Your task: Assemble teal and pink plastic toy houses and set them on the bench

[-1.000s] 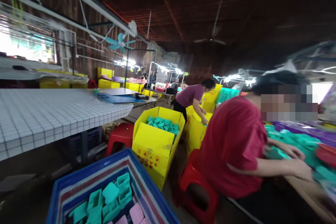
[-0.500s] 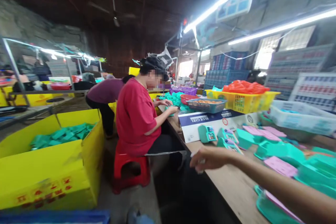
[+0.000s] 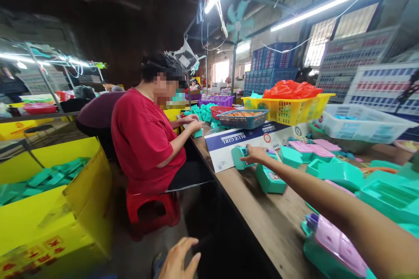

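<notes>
- Teal plastic everywhere on this bench. The right hand (image 3: 257, 153) is stretched way out across the wooden table (image 3: 262, 226) and sits on a small teal case (image 3: 240, 158) standing upright right against the front of the white "BLUE GIRL" carton (image 3: 248, 141). Fingers look curled over its top edge, so a loose grasp I'd say, but I can't tell if it's actually clamped.
- That case stands at the far left end of the parts, near the table edge, probably why the arm has to go full reach.
- Another teal case (image 3: 270, 179) lies flat just beside it, nearer the camera, with more teal and pink shells spread off to the right.
- Left hand (image 3: 178, 261) hangs low off the table edge, fingers spread, holding nothing, looks like it's just out for balance.
- A teal and pink piece (image 3: 334, 248) lies flat under the right forearm at the near edge.
- Co-worker in a red shirt (image 3: 144, 139) sits on a red stool (image 3: 152, 213) further up, both hands on their own teal part.
- Yellow bin (image 3: 59, 226) of teal parts sits on the floor behind, within a turn's reach of the seats.
</notes>
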{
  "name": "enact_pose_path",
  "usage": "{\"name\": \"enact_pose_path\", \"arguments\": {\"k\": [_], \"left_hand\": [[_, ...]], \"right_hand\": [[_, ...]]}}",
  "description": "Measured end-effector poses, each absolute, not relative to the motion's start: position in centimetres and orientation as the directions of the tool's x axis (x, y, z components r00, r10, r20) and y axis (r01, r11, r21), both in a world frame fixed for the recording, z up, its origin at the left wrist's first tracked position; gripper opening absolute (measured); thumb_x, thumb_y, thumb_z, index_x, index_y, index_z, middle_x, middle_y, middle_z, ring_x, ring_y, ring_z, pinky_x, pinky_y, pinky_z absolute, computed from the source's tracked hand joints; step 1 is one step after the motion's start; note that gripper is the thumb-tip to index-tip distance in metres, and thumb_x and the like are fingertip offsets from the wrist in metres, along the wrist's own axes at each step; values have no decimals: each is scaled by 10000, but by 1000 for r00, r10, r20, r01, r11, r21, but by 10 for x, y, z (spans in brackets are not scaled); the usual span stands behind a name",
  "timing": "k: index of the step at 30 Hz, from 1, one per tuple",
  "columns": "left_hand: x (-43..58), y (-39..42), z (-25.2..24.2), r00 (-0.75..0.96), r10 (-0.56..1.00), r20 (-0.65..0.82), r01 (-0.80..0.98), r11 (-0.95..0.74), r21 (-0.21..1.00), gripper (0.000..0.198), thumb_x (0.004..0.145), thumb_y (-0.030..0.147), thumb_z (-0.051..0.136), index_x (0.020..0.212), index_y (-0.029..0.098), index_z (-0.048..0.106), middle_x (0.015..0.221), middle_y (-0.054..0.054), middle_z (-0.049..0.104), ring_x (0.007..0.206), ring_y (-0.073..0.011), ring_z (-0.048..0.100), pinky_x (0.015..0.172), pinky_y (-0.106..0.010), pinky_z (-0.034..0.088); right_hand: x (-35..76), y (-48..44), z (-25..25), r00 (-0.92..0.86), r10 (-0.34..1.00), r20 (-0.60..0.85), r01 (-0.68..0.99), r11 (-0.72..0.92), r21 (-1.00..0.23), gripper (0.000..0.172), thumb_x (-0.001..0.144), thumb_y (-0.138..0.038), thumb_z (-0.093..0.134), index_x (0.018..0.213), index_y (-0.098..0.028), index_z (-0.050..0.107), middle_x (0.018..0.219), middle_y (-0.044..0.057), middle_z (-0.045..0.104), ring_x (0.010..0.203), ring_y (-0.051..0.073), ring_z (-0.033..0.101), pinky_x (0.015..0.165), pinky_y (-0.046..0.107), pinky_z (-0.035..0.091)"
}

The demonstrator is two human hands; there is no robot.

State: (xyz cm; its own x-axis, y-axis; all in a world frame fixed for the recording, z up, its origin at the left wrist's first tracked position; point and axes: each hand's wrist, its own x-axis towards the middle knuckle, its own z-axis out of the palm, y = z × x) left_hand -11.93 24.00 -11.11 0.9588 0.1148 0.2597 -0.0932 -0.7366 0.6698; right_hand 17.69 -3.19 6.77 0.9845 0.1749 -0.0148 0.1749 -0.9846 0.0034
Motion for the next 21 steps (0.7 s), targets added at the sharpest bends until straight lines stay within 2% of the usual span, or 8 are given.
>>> {"name": "enact_pose_path", "arguments": {"k": [2,5,8,12,15,18,21], "left_hand": [[-102,232,-104,955,104,277,-120,-720,683,287,840,469,639,1025,293,768,1069,-65,791,995,-264,755,933,-375,626],[-77,212,-82,965,62,255,-141,-698,702,343,861,398,571,1111,247,752,1148,-90,772,1091,-268,724,1024,-417,578],[-50,185,-55,981,23,193,-131,-656,743,423,872,349,552,1249,213,688,1226,-106,734,1115,-261,703,1069,-443,543],[-18,149,-31,994,36,107,-68,-566,821,678,869,329,613,1502,152,445,1505,-170,535,1214,-276,657,1101,-447,518],[-1,128,-26,996,38,79,-48,-520,853,809,848,291,685,1553,114,329,1588,-209,422,1370,-311,548,1169,-449,458],[11,116,-25,993,44,111,-77,-484,872,870,826,255,742,1560,125,295,1599,-200,410,1471,-306,434,1230,-440,383],[20,111,-23,992,34,117,-89,-453,887,828,818,238,770,1528,175,351,1568,-168,461,1443,-290,471,1222,-440,391]], "right_hand": [[175,-35,65,970,242,-15,242,-970,30,766,864,-449,664,1487,-89,401,1276,290,656,1271,449,572,1023,604,380],[171,-45,70,916,400,-43,402,-914,55,885,795,-376,729,1551,-156,325,1287,227,665,1278,411,565,1049,551,363],[163,-52,75,838,535,-105,543,-838,59,986,671,-308,817,1537,-185,362,1259,176,681,1243,382,585,1059,504,366],[143,-53,72,742,652,-154,666,-743,62,830,631,-309,828,1384,-133,527,1315,208,629,1255,386,557,1080,504,350],[126,-56,63,688,714,-126,725,-686,71,758,615,-285,826,1308,-123,565,1304,217,597,1247,395,537,1075,532,335],[116,-63,56,646,761,-64,763,-644,49,734,599,-284,840,1268,-151,568,1233,173,602,1164,377,567,1025,532,360],[113,-71,52,618,786,-32,786,-618,2,684,633,-257,822,1252,-170,546,1237,149,596,1141,347,582,1002,520,369]]}}
